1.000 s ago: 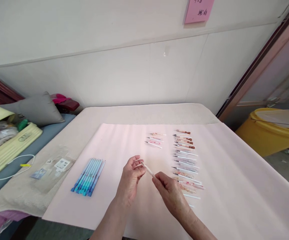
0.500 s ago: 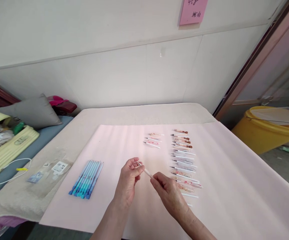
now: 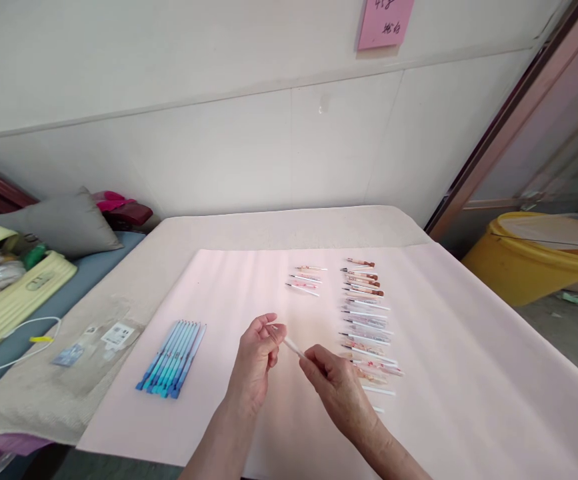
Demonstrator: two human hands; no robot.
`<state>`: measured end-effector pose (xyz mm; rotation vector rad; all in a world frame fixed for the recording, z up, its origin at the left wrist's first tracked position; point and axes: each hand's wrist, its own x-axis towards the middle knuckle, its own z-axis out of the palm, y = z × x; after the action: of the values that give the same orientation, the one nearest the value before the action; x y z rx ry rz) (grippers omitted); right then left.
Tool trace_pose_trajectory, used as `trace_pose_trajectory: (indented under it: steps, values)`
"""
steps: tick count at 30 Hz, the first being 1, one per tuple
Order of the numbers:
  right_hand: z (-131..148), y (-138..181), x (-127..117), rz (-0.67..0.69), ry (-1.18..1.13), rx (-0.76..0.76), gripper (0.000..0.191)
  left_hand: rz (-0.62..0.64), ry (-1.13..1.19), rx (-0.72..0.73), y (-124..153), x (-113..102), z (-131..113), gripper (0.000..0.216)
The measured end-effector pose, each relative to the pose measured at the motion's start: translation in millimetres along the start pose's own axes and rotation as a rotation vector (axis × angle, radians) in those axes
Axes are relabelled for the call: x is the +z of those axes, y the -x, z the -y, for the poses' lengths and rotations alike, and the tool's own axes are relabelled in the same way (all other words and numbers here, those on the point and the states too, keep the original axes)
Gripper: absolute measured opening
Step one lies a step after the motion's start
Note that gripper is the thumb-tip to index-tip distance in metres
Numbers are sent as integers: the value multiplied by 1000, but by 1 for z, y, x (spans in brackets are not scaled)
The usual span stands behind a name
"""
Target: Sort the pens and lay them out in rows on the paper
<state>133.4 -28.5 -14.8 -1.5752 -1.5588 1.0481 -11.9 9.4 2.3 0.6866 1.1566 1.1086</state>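
Note:
Both of my hands hold one thin white pen (image 3: 293, 346) above a pink sheet (image 3: 439, 347). My left hand (image 3: 255, 363) pinches its far end between thumb and fingers. My right hand (image 3: 336, 390) grips the near end, fingers closed around it. To the right of my hands lies a long column of several patterned pens (image 3: 367, 321). A short row of three pens (image 3: 305, 279) lies further back. Several blue pens (image 3: 173, 358) lie side by side to the left.
The pink sheet covers a beige cloth on the table (image 3: 289, 227). A clear plastic wrapper with labels (image 3: 96, 337) lies at the left. Beyond the table's left edge are a grey cushion (image 3: 59, 227) and a yellow case (image 3: 13, 297). A yellow tub (image 3: 533, 263) stands at the right.
My hands have stayed together on the white pen and sunk slightly toward me. The fingers of my left hand shifted along the pen's end. The view drifted a little.

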Motion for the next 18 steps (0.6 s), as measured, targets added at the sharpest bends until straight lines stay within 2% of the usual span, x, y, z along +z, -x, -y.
trace_pose_trajectory:
  steps: [5,9,14,18]
  values:
    - [-1,0,0,1,-17,-2,30,53,70,20,-1,0,1,44]
    - [-1,0,0,-2,-13,2,30,7,30,23,-2,-1,2,42]
    - [1,0,-1,-14,-14,-5,31,57,104,12,0,0,0,47]
    - [1,1,-1,-9,-19,-3,30,8,87,21,1,1,-2,44]
